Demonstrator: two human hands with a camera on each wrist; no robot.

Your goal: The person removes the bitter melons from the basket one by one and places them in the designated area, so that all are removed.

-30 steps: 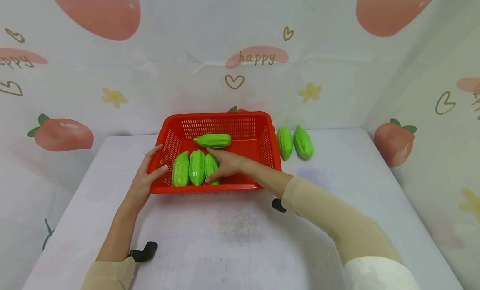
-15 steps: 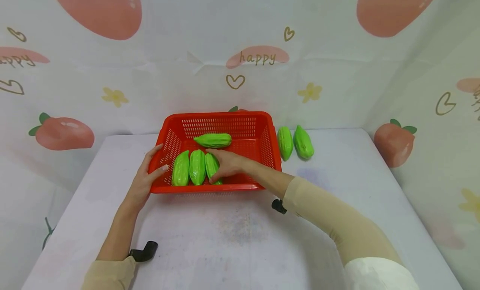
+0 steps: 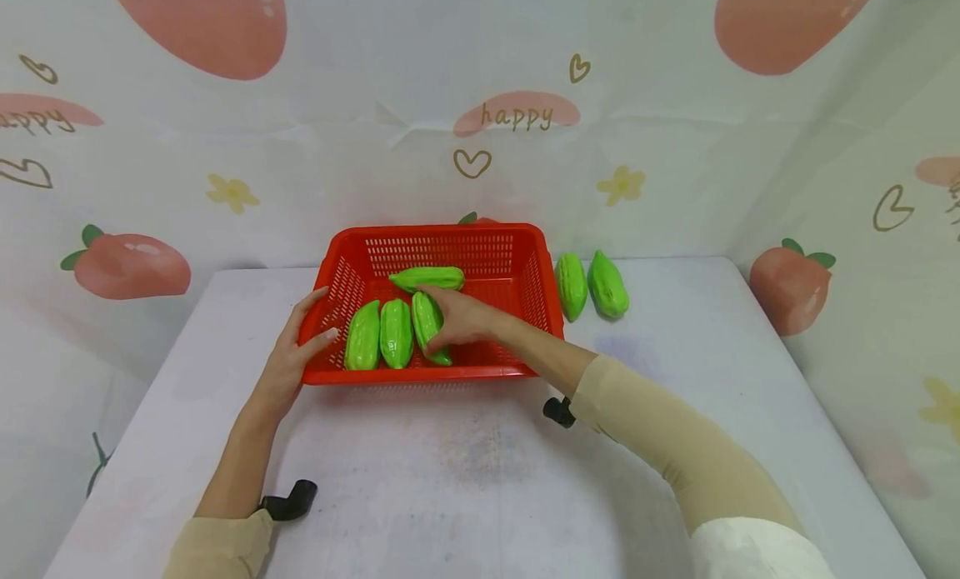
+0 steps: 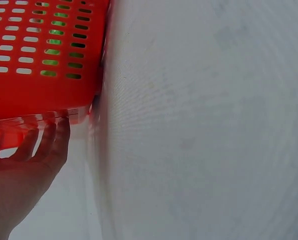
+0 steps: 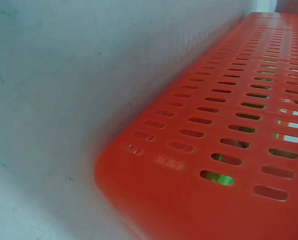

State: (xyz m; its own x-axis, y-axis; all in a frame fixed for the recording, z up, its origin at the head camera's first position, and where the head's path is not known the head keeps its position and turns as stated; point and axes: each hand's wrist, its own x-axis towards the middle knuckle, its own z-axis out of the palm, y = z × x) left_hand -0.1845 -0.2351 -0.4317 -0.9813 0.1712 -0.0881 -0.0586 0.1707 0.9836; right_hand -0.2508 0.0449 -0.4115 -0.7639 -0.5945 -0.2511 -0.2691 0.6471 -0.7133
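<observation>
A red plastic basket (image 3: 480, 372) stands at the back of the table in the head view. Its left side is gripped by my left hand (image 3: 288, 356), thumb over the rim; in the left wrist view the fingers (image 4: 54, 137) lie against the outer wall. Inside the basket, my right hand (image 3: 467, 316) holds a green bitter melon (image 3: 425, 316) between thumb and fingers, its lower end tilted right. Left of it, two bitter melons lie side by side, one left (image 3: 363, 337) and one nearer (image 3: 396, 333). Behind lies another bitter melon (image 3: 438, 277) crosswise.
Outside the basket, two more bitter melons, one close to its right wall (image 3: 572, 287) and one farther right (image 3: 608, 286), lie on the white table (image 3: 480, 479). A patterned cloth backdrop (image 3: 337, 146) rises behind. The right wrist view shows mostly the basket's slotted wall (image 5: 179, 205).
My right hand has shifted slightly right and back with the bitter melon, which has come away from its neighbour and tilted. My left hand has stayed on the basket.
</observation>
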